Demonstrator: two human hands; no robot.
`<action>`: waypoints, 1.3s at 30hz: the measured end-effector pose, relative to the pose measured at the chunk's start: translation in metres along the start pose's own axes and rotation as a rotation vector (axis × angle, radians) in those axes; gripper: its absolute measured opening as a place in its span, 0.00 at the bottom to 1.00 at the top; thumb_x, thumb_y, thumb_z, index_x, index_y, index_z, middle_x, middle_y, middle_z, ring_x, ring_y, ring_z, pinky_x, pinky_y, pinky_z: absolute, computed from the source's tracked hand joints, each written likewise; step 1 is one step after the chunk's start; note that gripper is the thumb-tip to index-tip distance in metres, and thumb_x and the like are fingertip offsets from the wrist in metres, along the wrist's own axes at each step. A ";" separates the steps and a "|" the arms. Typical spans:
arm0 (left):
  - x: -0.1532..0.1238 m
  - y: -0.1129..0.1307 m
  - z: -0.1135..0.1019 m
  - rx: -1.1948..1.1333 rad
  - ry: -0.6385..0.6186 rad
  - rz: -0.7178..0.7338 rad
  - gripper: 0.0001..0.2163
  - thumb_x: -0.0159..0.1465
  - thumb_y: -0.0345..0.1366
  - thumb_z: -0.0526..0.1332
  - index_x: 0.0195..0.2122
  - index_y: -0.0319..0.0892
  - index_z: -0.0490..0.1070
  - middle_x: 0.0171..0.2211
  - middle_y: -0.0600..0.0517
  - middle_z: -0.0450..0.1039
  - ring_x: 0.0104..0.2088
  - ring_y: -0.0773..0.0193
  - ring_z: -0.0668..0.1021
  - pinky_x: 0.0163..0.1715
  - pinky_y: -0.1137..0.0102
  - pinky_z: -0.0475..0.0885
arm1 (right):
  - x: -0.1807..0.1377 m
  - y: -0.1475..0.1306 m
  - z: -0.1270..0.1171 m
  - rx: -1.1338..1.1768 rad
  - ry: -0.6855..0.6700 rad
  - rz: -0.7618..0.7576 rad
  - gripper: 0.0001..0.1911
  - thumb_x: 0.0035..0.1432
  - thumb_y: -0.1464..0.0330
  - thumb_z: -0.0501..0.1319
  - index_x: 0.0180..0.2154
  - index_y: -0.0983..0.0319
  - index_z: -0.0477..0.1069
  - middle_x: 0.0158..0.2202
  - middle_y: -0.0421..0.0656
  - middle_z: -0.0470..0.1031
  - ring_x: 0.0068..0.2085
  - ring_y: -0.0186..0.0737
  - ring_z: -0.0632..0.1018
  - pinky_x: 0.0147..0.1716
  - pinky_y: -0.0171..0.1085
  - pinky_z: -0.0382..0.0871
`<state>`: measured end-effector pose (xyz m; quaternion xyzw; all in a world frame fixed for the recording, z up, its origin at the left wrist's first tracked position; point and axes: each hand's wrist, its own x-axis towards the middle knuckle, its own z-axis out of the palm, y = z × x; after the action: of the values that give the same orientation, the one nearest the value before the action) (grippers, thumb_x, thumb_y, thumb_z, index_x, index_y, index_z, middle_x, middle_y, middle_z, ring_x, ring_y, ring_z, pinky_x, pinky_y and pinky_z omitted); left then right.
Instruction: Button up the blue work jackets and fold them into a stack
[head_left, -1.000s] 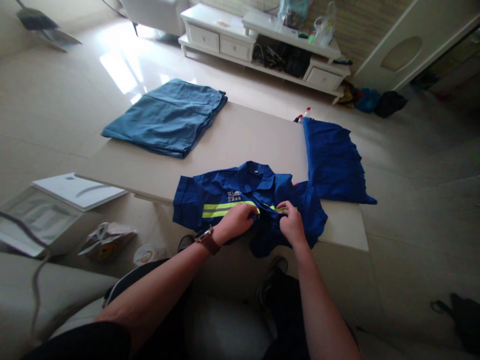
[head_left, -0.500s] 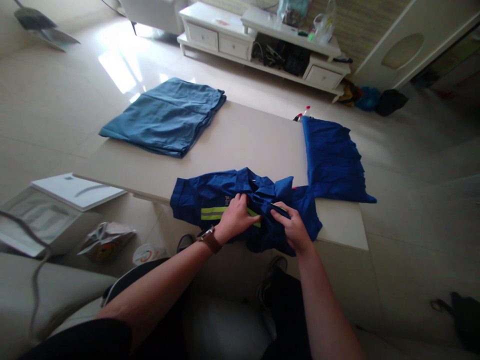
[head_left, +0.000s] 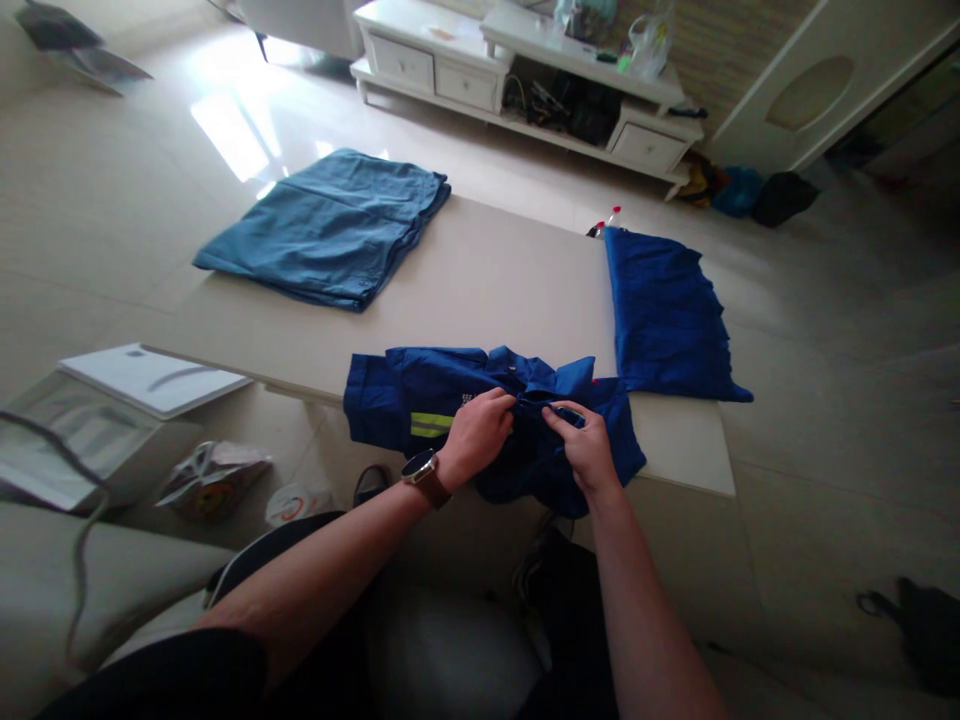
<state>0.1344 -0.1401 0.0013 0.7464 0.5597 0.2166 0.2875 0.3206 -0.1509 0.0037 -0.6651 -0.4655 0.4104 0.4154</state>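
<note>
A blue work jacket [head_left: 536, 455] with a yellow-green reflective stripe [head_left: 431, 425] is bunched along the near edge of the white counter [head_left: 517, 290], partly draped over it. Its front is pinched below the collar [head_left: 562, 376] by the left hand [head_left: 476, 435] and the right hand [head_left: 589, 445], both clamped on fabric. A lighter folded garment [head_left: 330, 230] is set far left, a dark blue cloth [head_left: 667, 315] at right

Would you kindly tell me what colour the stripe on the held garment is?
The stripe is yellow-green with a greyish centre, in the head view.
</note>
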 end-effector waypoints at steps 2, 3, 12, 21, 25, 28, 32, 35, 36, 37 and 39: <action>0.000 0.001 0.001 -0.036 -0.007 0.032 0.10 0.68 0.30 0.54 0.34 0.43 0.75 0.39 0.50 0.77 0.38 0.61 0.78 0.40 0.68 0.69 | 0.002 0.004 0.002 -0.050 0.074 -0.034 0.21 0.49 0.50 0.71 0.33 0.62 0.81 0.33 0.44 0.82 0.36 0.45 0.79 0.40 0.41 0.72; 0.001 0.000 0.001 -0.060 -0.013 0.050 0.11 0.68 0.30 0.54 0.33 0.43 0.75 0.38 0.50 0.77 0.37 0.62 0.77 0.40 0.69 0.69 | 0.002 0.005 0.003 -0.087 0.089 -0.064 0.21 0.51 0.50 0.71 0.32 0.62 0.80 0.33 0.44 0.82 0.36 0.45 0.79 0.41 0.41 0.71; -0.001 -0.001 -0.001 -0.092 -0.112 0.163 0.12 0.66 0.30 0.54 0.25 0.42 0.70 0.33 0.50 0.74 0.33 0.64 0.74 0.36 0.71 0.66 | -0.006 0.001 0.010 -0.398 0.172 -0.265 0.18 0.60 0.52 0.65 0.30 0.60 0.77 0.34 0.48 0.81 0.36 0.46 0.79 0.40 0.40 0.70; -0.001 -0.005 0.001 -0.045 -0.186 0.273 0.11 0.66 0.28 0.54 0.28 0.42 0.72 0.33 0.50 0.74 0.34 0.64 0.75 0.39 0.71 0.68 | -0.002 0.009 0.005 -0.452 0.113 -0.259 0.16 0.59 0.53 0.67 0.30 0.59 0.76 0.34 0.47 0.81 0.36 0.46 0.79 0.40 0.40 0.69; -0.001 -0.004 0.003 -0.008 -0.204 0.288 0.11 0.67 0.29 0.54 0.30 0.42 0.74 0.35 0.49 0.74 0.36 0.63 0.77 0.40 0.71 0.70 | -0.004 0.009 0.006 -0.470 0.094 -0.310 0.18 0.61 0.53 0.65 0.27 0.58 0.71 0.30 0.43 0.76 0.33 0.42 0.76 0.38 0.38 0.67; -0.002 -0.003 0.003 -0.007 -0.192 0.297 0.10 0.67 0.28 0.54 0.32 0.42 0.74 0.36 0.48 0.76 0.38 0.61 0.78 0.42 0.70 0.71 | -0.006 0.007 0.008 -0.477 0.097 -0.367 0.18 0.63 0.55 0.63 0.26 0.58 0.67 0.28 0.41 0.71 0.32 0.40 0.73 0.37 0.38 0.64; -0.003 -0.001 0.002 -0.026 -0.212 0.279 0.10 0.67 0.27 0.54 0.35 0.42 0.74 0.40 0.47 0.78 0.42 0.60 0.79 0.45 0.70 0.72 | -0.007 0.004 0.010 -0.459 0.094 -0.440 0.19 0.65 0.55 0.62 0.26 0.57 0.63 0.28 0.39 0.67 0.32 0.39 0.70 0.37 0.38 0.63; -0.004 -0.001 0.002 -0.038 -0.242 0.262 0.10 0.67 0.27 0.54 0.37 0.42 0.74 0.42 0.46 0.78 0.42 0.59 0.79 0.45 0.70 0.72 | -0.007 0.002 0.010 -0.464 0.080 -0.441 0.21 0.65 0.54 0.62 0.25 0.57 0.62 0.28 0.38 0.66 0.32 0.39 0.70 0.37 0.38 0.63; -0.005 -0.001 0.002 -0.045 -0.250 0.261 0.10 0.67 0.27 0.53 0.38 0.42 0.75 0.42 0.46 0.78 0.42 0.59 0.79 0.45 0.70 0.72 | -0.006 0.002 0.009 -0.469 0.075 -0.438 0.21 0.64 0.54 0.63 0.25 0.57 0.62 0.28 0.38 0.66 0.32 0.39 0.70 0.37 0.37 0.62; -0.005 -0.001 0.002 -0.052 -0.255 0.260 0.10 0.67 0.28 0.53 0.38 0.42 0.75 0.42 0.46 0.78 0.42 0.59 0.79 0.45 0.70 0.72 | -0.006 0.002 0.008 -0.471 0.067 -0.435 0.21 0.64 0.54 0.63 0.25 0.57 0.62 0.28 0.38 0.66 0.32 0.38 0.70 0.37 0.37 0.62; -0.005 0.000 0.002 -0.061 -0.259 0.254 0.10 0.67 0.27 0.53 0.38 0.42 0.75 0.42 0.46 0.78 0.42 0.59 0.79 0.45 0.70 0.72 | -0.003 0.002 0.006 -0.470 0.040 -0.430 0.21 0.64 0.54 0.63 0.25 0.58 0.62 0.27 0.38 0.66 0.32 0.38 0.70 0.36 0.37 0.62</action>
<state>0.1340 -0.1452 -0.0001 0.8238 0.4123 0.1700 0.3499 0.3152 -0.1538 0.0004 -0.6373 -0.6692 0.1813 0.3364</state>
